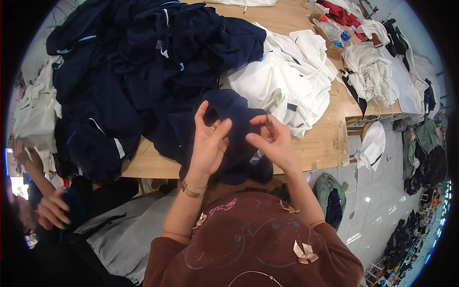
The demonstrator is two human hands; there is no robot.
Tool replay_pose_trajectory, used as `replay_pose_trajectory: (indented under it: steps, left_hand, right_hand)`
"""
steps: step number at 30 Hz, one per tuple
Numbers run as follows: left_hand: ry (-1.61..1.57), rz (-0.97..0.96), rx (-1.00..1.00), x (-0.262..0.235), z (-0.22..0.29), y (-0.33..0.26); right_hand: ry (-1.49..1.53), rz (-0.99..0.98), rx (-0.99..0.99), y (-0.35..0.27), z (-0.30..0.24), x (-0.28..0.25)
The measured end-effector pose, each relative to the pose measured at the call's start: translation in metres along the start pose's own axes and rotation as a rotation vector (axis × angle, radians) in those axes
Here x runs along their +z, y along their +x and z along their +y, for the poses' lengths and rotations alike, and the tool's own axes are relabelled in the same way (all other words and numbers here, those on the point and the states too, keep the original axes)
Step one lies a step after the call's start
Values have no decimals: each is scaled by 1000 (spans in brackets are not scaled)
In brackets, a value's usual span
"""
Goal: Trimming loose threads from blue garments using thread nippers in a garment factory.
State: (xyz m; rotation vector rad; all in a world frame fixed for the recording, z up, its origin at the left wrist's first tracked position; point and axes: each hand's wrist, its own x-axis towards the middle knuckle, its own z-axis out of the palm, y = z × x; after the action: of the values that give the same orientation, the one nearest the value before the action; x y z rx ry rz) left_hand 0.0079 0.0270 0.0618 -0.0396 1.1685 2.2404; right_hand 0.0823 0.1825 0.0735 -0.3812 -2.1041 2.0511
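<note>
— Head view: where do the edges run, and what room is there to move?

— Along the near edge of the wooden table (330, 138), a dark navy garment (229, 129) drapes over it toward the person's lap. Bare wood shows only right of the hands; a navy clothing heap (138, 62) crowds the left, a white clothing pile (287, 81) sits just behind.

— And the surface, the room?

— Worn, scuffed wood. Beyond the right edge lies a pale tiled floor (377, 191) with more garments. Another person's hands (48, 208) work at the far left.

— How does the garment look, and the hands?

— Plain, soft, bunched into folds between both hands. The left hand (208, 143), with a gold bracelet (193, 189) at the wrist, pinches the fabric, fingers partly spread. The right hand (272, 143) is closed around small snips (270, 125), touching the cloth
</note>
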Motion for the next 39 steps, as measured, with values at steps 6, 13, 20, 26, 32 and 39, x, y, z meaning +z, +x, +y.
replay_pose_trajectory:
  steps: [6, 13, 20, 26, 32, 39]
  left_hand:
    - [229, -150, 340, 17, -9, -6]
    - [434, -82, 398, 24, -23, -9]
    - [795, -29, 462, 21, -35, -10]
    - [611, -86, 493, 17, -41, -2]
    - [391, -102, 356, 21, -33, 0]
    - [424, 27, 515, 29, -35, 0]
  right_hand:
    - [-122, 39, 11, 0, 4, -1]
    - [-117, 175, -102, -5, 4, -3]
    - [-242, 116, -389, 5, 25, -4]
    - [281, 61, 16, -7, 12, -13]
    - [566, -200, -46, -21, 8, -26]
    - [-133, 119, -60, -25, 18, -19]
